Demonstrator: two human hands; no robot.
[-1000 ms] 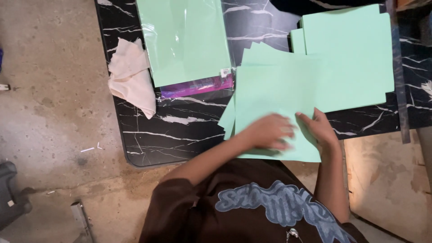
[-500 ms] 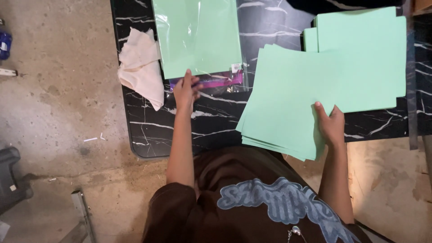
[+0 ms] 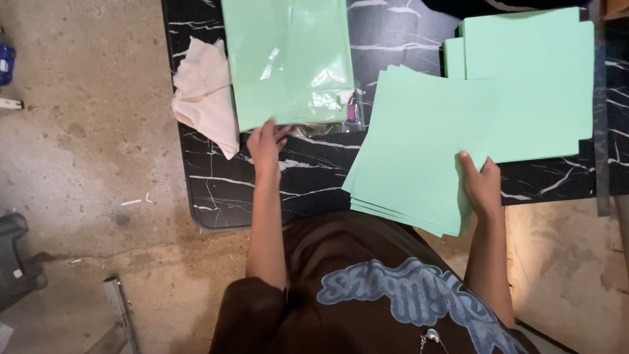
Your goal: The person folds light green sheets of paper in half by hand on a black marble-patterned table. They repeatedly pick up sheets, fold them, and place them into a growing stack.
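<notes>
Matt paper sheets (image 3: 419,151), perhaps card
</notes>
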